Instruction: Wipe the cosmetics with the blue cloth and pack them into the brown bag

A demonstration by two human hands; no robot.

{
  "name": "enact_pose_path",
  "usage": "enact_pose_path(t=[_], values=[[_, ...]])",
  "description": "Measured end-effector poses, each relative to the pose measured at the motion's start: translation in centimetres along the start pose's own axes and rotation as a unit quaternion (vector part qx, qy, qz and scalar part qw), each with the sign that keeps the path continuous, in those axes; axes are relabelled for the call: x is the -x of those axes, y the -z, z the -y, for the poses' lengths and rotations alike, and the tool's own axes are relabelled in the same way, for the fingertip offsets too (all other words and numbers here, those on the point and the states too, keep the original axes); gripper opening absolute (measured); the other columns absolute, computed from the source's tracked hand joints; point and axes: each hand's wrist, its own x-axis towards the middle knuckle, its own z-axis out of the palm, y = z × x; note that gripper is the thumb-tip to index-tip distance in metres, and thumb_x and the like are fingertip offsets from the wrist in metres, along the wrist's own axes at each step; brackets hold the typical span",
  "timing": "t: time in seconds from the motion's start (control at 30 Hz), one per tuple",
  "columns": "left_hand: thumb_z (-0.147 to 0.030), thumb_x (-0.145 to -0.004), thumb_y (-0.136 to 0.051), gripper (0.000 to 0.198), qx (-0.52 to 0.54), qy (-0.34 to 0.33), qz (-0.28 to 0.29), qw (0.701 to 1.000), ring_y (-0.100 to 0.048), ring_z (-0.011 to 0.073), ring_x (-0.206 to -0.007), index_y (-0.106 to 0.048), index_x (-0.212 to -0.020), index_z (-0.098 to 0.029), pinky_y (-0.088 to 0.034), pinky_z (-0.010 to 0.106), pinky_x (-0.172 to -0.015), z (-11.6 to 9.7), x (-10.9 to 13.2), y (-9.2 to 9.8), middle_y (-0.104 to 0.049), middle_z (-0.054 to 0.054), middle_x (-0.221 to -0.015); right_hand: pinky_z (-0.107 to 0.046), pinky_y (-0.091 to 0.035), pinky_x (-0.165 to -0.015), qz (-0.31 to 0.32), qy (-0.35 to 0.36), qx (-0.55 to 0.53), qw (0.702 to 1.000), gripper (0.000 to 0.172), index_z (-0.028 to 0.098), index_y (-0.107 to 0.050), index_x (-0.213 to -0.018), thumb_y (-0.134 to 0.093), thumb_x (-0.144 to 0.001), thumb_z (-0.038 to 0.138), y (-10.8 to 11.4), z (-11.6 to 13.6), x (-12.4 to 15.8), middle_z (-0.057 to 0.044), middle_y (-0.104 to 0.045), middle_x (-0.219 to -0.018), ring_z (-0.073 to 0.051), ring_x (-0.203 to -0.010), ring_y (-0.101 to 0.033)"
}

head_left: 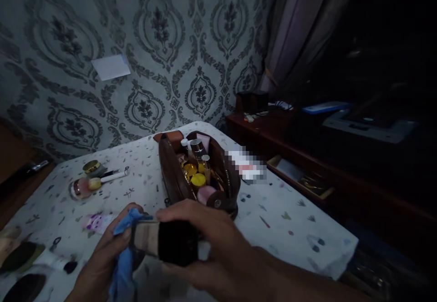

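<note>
A bottle (145, 237) with a black cap lies sideways between my hands at the front. My right hand (218, 243) is wrapped round the black cap. In my left hand (111, 247) is a blue cloth (124, 263), pressed against the clear end of the bottle. Just beyond my hands an open brown bag (170, 170) holds several items, among them yellow-lidded jars (198, 180), a silver-capped bottle (197, 147) and a pink round item (206, 194). A purple and white tube (97, 223) lies left of my left hand.
On the patterned white table (290, 220), a gold-rimmed jar (94, 168), a pinkish jar (80, 188) and brushes lie at left. More containers sit front left. A dark wooden desk with an open drawer (300, 179) stands right.
</note>
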Motion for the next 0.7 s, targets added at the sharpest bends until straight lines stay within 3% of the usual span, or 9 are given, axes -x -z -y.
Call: enact_pose_path(t=[0.07, 0.13, 0.17, 0.23, 0.3, 0.37, 0.53, 0.7], values=[[-0.049, -0.071, -0.078, 0.047, -0.104, -0.051, 0.036, 0.993, -0.069, 0.017, -0.068, -0.067, -0.107, -0.022, -0.058, 0.023, -0.061, -0.6, 0.1, -1.5, -0.073, 0.001, -0.084, -0.024, -0.053, -0.077, -0.023, -0.031, 0.008, 0.999, 0.031, 0.021, -0.064, -0.109, -0.075, -0.079, 0.021, 2.3, 0.3, 0.6, -0.002, -0.071, -0.099, -0.015, -0.087, -0.067], [-0.044, -0.084, -0.066, 0.039, -0.27, -0.174, 0.096, 0.942, -0.071, 0.0188, -0.081, -0.065, -0.117, -0.023, -0.058, 0.024, -0.068, -1.3, -0.1, -2.5, -0.073, 0.005, -0.099, -0.024, -0.055, -0.071, -0.067, -0.055, 0.018, 0.996, 0.03, 0.021, -0.064, -0.106, -0.076, -0.079, 0.025, 4.7, 0.5, 1.0, -0.002, -0.071, -0.096, -0.016, -0.083, -0.068], [-0.039, -0.089, -0.061, 0.037, -0.362, -0.254, 0.127, 0.888, -0.071, 0.0193, -0.088, -0.064, -0.123, -0.025, -0.058, 0.024, -0.072, -1.6, -0.4, -2.9, -0.072, 0.007, -0.107, -0.025, -0.055, -0.07, -0.095, -0.061, 0.035, 0.993, 0.029, 0.021, -0.064, -0.106, -0.076, -0.08, 0.027, 5.7, 0.6, 1.1, -0.002, -0.071, -0.096, -0.017, -0.082, -0.069], [-0.027, -0.092, -0.053, 0.042, -0.52, -0.395, 0.168, 0.738, -0.07, 0.0178, -0.093, -0.057, -0.134, -0.029, -0.058, 0.022, -0.074, -2.0, -0.9, -3.3, -0.07, 0.007, -0.111, -0.027, -0.055, -0.07, -0.155, -0.056, 0.092, 0.982, 0.028, 0.021, -0.064, -0.105, -0.075, -0.081, 0.029, 7.6, 0.6, 1.3, -0.003, -0.071, -0.095, -0.019, -0.083, -0.069], [-0.019, -0.093, -0.048, 0.05, -0.608, -0.485, 0.172, 0.604, -0.069, 0.0154, -0.085, -0.05, -0.141, -0.029, -0.057, 0.02, -0.067, -2.0, -1.4, -3.5, -0.068, 0.006, -0.103, -0.028, -0.055, -0.071, -0.182, -0.041, 0.159, 0.969, 0.027, 0.02, -0.065, -0.104, -0.075, -0.081, 0.032, 8.9, 0.4, 1.2, -0.005, -0.071, -0.096, -0.02, -0.084, -0.068], [-0.015, -0.092, -0.046, 0.053, -0.643, -0.529, 0.157, 0.531, -0.067, 0.0139, -0.08, -0.047, -0.144, -0.026, -0.055, 0.018, -0.062, -1.7, -1.7, -3.5, -0.066, 0.006, -0.096, -0.028, -0.054, -0.071, -0.164, -0.026, 0.208, 0.964, 0.028, 0.019, -0.065, -0.104, -0.074, -0.082, 0.034, 9.7, 0.1, 0.9, -0.005, -0.071, -0.096, -0.021, -0.085, -0.068], [-0.013, -0.093, -0.046, 0.053, -0.652, -0.572, 0.126, 0.482, -0.064, 0.0128, -0.077, -0.046, -0.145, -0.022, -0.053, 0.017, -0.062, -1.2, -1.4, -3.3, -0.065, 0.005, -0.092, -0.024, -0.051, -0.067, -0.039, -0.025, 0.236, 0.971, 0.026, 0.02, -0.063, -0.108, -0.071, -0.084, 0.028, 10.3, -0.7, -1.1, -0.002, -0.072, -0.093, -0.016, -0.079, -0.067], [-0.013, -0.093, -0.046, 0.052, -0.663, -0.564, 0.126, 0.475, -0.065, 0.0126, -0.077, -0.047, -0.145, -0.021, -0.052, 0.017, -0.061, -1.0, -1.4, -2.9, -0.066, 0.005, -0.092, -0.024, -0.047, -0.066, 0.075, -0.063, 0.233, 0.968, 0.022, 0.02, -0.064, -0.104, -0.07, -0.083, 0.017, 10.0, -1.3, -3.9, 0.0, -0.07, -0.087, -0.015, -0.075, -0.065]])
